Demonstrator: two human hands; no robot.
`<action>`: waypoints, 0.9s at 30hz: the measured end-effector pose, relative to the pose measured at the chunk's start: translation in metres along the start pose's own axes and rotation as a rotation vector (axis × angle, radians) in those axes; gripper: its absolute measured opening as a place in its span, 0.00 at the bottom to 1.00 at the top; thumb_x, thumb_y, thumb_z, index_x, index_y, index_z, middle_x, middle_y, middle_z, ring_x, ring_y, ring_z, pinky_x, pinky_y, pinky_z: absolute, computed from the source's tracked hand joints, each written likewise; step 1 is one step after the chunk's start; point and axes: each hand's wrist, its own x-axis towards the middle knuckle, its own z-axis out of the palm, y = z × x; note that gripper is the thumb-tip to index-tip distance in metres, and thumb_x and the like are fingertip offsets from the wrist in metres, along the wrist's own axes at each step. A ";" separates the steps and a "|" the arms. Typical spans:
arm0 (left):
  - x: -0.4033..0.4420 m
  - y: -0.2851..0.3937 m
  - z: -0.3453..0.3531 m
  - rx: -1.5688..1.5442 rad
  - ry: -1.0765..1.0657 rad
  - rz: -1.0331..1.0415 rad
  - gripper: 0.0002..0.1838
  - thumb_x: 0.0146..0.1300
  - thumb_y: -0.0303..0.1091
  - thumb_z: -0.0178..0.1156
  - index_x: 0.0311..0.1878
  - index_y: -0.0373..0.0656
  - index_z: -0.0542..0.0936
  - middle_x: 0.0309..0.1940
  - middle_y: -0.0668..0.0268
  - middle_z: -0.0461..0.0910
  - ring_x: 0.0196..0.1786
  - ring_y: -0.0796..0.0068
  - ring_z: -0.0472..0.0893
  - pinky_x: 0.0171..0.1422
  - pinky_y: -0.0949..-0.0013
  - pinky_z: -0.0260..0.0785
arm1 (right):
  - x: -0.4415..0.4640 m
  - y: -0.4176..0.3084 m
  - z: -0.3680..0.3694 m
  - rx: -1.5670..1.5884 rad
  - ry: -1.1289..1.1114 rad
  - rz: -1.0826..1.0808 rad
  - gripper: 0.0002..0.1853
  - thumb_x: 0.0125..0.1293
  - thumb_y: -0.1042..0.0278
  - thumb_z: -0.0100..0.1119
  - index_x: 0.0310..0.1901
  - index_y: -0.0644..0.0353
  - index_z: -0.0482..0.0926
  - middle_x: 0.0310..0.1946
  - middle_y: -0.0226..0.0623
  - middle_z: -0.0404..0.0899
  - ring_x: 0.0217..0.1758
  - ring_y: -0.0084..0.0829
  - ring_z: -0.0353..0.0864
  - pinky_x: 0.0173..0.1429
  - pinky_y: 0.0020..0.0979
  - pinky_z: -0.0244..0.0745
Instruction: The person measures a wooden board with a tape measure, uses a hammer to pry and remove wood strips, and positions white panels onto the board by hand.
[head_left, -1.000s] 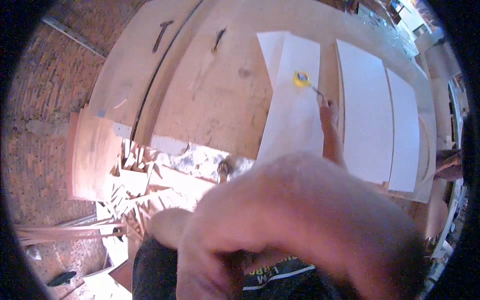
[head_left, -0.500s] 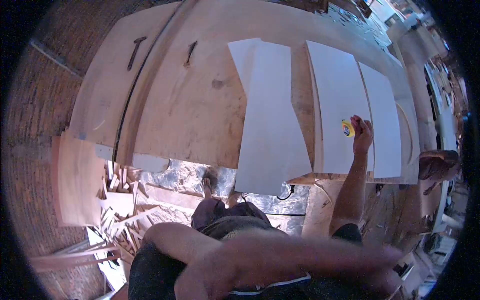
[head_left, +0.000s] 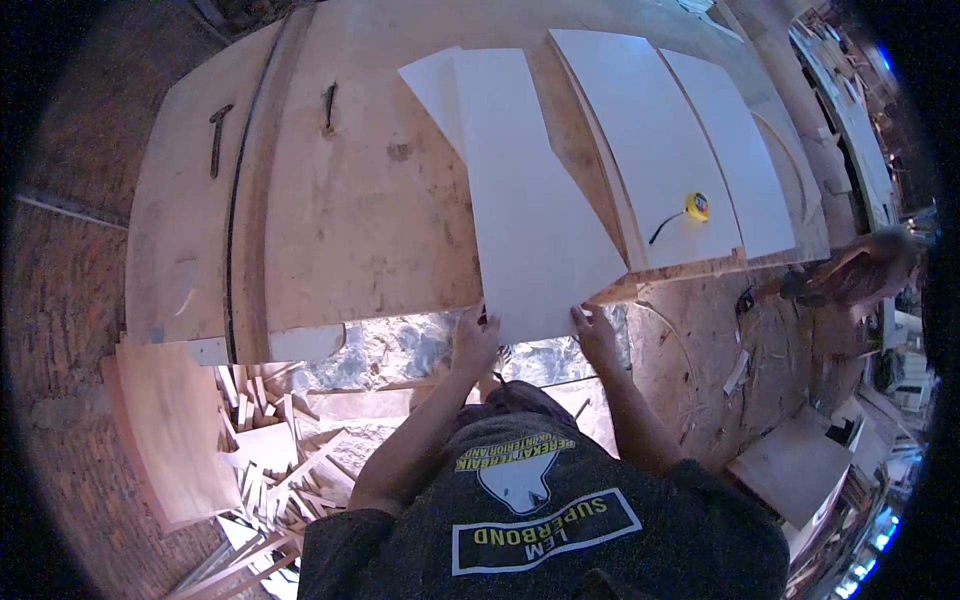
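Pinching its near end at either corner in the head view, the left hand (head_left: 475,342) and right hand (head_left: 598,338) grip a long white panel (head_left: 540,200), which lies on the wooden worktable (head_left: 380,235) with that end jutting past the table's front edge. To the panel's right, a yellow tape measure (head_left: 697,207) rests on a wide white board (head_left: 645,125), its dark strap trailing toward the panel, while a hammer (head_left: 217,142) lies well apart on the table's left part, beyond a long dark groove (head_left: 240,190).
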 end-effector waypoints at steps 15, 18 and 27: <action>-0.109 0.051 -0.168 -1.164 -0.523 -0.240 0.27 0.70 0.27 0.63 0.69 0.28 0.71 0.60 0.55 0.80 0.58 0.67 0.81 0.64 0.68 0.74 | -0.180 -0.088 0.022 1.462 -0.616 0.649 0.21 0.76 0.42 0.52 0.42 0.54 0.78 0.21 0.25 0.72 0.15 0.15 0.63 0.23 0.21 0.68; -0.144 0.037 -0.195 -1.157 -0.616 -0.102 0.34 0.67 0.28 0.65 0.74 0.32 0.66 0.61 0.55 0.79 0.62 0.71 0.78 0.70 0.66 0.68 | -0.228 -0.114 0.049 1.579 -0.598 0.671 0.23 0.76 0.41 0.50 0.44 0.57 0.78 0.23 0.26 0.73 0.15 0.15 0.63 0.25 0.20 0.70; -0.203 0.023 -0.251 -0.822 -0.454 0.084 0.31 0.61 0.31 0.72 0.66 0.32 0.74 0.50 0.57 0.84 0.50 0.75 0.83 0.52 0.70 0.77 | -0.298 -0.148 0.084 1.652 -0.680 0.616 0.25 0.77 0.40 0.48 0.54 0.56 0.75 0.33 0.32 0.77 0.23 0.21 0.70 0.27 0.23 0.71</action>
